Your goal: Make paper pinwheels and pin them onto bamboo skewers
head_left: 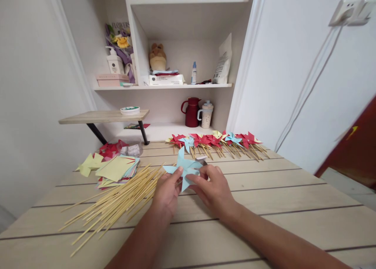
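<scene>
A light blue paper pinwheel [184, 168] is held just above the wooden table [264, 206], between both hands. My left hand [167, 191] pinches its lower left edge. My right hand [214, 188] pinches its right side, fingers curled on the paper. A pile of thin bamboo sticks [117, 200] lies on the table just left of my left hand.
A stack of yellow and coloured paper squares [116, 170] lies at the left, with red paper pieces [110, 148] behind. A row of finished red, blue and yellow pinwheels on sticks [217, 142] lies at the table's far edge. Shelves behind hold a red jug [191, 112] and a mug [206, 115].
</scene>
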Motion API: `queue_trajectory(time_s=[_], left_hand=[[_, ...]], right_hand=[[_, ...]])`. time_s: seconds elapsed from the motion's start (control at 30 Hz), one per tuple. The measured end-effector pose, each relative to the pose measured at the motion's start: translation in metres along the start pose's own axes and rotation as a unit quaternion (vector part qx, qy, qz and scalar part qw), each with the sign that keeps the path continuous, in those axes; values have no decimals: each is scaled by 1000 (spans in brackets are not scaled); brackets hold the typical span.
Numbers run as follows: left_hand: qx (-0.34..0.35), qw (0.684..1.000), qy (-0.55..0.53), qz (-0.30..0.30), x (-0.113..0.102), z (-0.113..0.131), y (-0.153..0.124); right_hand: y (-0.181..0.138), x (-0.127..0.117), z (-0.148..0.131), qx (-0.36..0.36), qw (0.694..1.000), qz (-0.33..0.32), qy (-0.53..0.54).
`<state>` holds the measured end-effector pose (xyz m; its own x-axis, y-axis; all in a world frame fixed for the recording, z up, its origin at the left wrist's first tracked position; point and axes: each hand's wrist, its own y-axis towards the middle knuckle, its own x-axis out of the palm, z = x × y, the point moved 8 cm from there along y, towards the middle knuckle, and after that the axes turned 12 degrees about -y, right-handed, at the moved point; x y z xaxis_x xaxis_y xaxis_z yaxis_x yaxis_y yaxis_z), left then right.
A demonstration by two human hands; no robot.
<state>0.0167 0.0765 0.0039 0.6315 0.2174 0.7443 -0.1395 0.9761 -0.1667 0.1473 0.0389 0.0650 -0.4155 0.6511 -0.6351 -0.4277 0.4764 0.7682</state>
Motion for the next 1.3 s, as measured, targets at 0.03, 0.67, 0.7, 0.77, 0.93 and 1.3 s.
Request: queue_trajectory(time_s=[0.03, 0.67, 0.7, 0.77, 0.93, 1.3], left_hand=[[1, 1000, 3, -4, 1, 0, 0], [87, 991, 101, 3, 3, 8, -7], [79, 993, 92, 5, 3, 9, -6], [60, 995, 78, 2, 2, 9, -5], [17, 996, 85, -26, 6, 9, -5], [-43, 973, 206, -95, 14, -9, -11]], right_hand=[[0, 0, 0, 2, 1000, 3, 6], [2, 12, 35, 187, 938, 6, 290], [3, 9, 34, 180, 937, 10, 300], [4, 1, 37, 171, 936, 24, 307], [8, -26, 50, 154, 953, 77, 249], [-2, 23, 63, 297, 865, -149, 375]])
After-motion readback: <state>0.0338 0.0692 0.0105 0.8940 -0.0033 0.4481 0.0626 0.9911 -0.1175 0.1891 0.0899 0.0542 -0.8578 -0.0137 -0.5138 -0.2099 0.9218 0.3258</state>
